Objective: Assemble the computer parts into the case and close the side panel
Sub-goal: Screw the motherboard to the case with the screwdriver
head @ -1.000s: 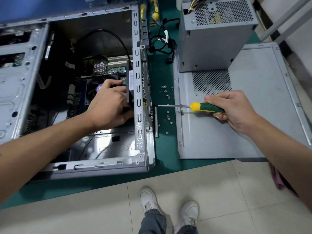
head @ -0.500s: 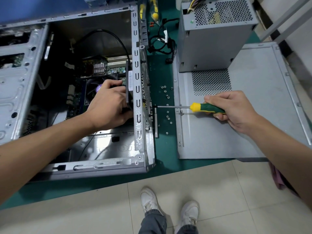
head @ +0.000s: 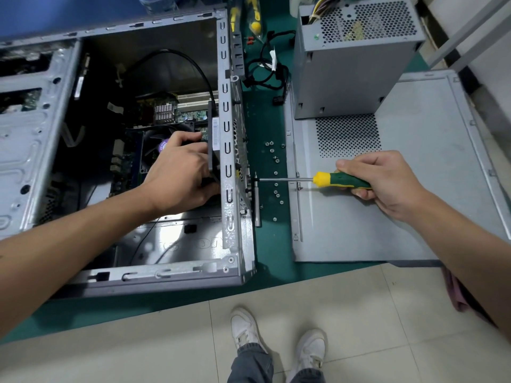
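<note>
A: Driving that screw from outside the case, are you? Start with what's nearest you: the right hand has its fingers curled round the green-and-yellow screwdriver, thumb laid along the top of the handle.

B: Yes. The shaft runs level across the green table and the tip meets the rear wall of the case, just past the loose screws lying there.

A: Then keep the shaft square to that wall, I'd say. If the handle drops, the tip may ride out of the screw head.

B: And the left hand?

A: It's inside the case, fingers wrapped over the black rear fan, holding it against the inside of that same wall. I'd push the fan flat so its hole stays lined up, and press inward with the driver as it turns.

B: What's left beyond that?

A: Farther off, the power supply stands on the side panel, both outside the case, so by my judgement the job is far from done. The black cable bundle lies loose beside them.
</note>
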